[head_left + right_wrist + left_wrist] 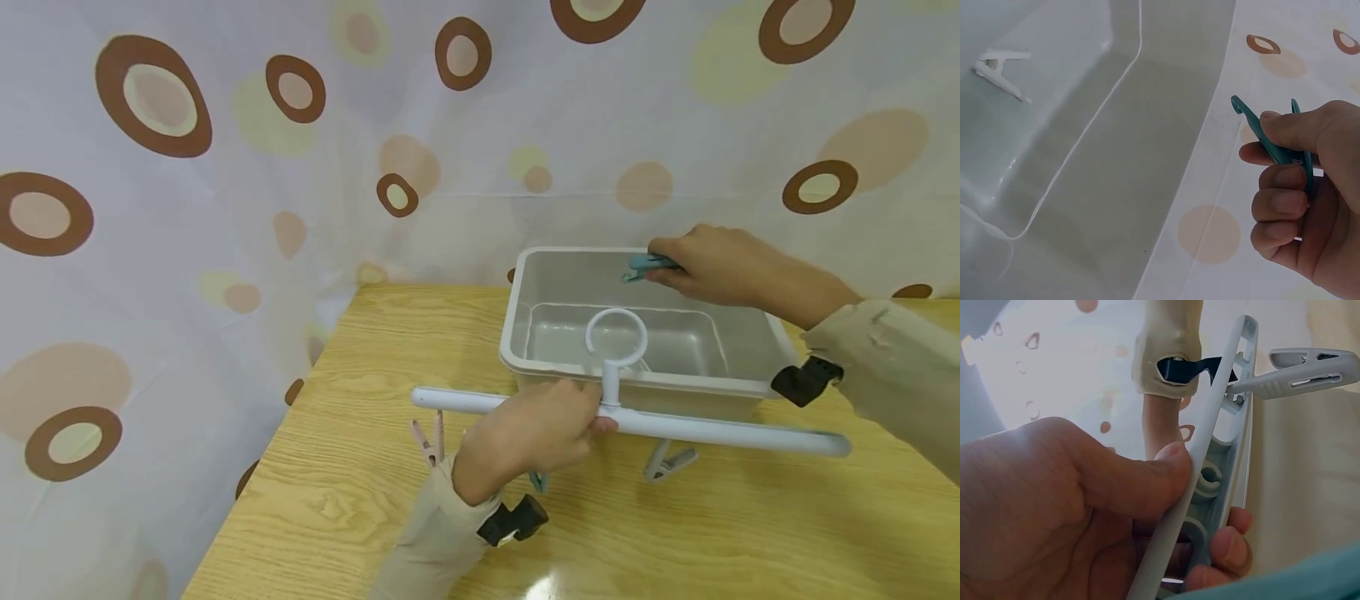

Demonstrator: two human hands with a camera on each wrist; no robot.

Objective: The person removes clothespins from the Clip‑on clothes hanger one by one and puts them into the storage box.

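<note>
Left hand (532,429): grips white hanger (720,430) at its middle
Pink clip (432,454), gray clip (657,468): beneath the hanger
Tub (577,275): behind hanger, hook (643,335) blocking some front rim; white clip (1000,76) inside
Right hand (712,262): pinches teal clip (648,263) near far rim
Patterned cloth (480,150): backdrop

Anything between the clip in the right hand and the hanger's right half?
In the head view, only the bin's near rim crosses between the teal clip in the right hand and the hanger's right half. Whether the clip clears that rim is hard to tell. Nothing else visible stands in the way.
</note>
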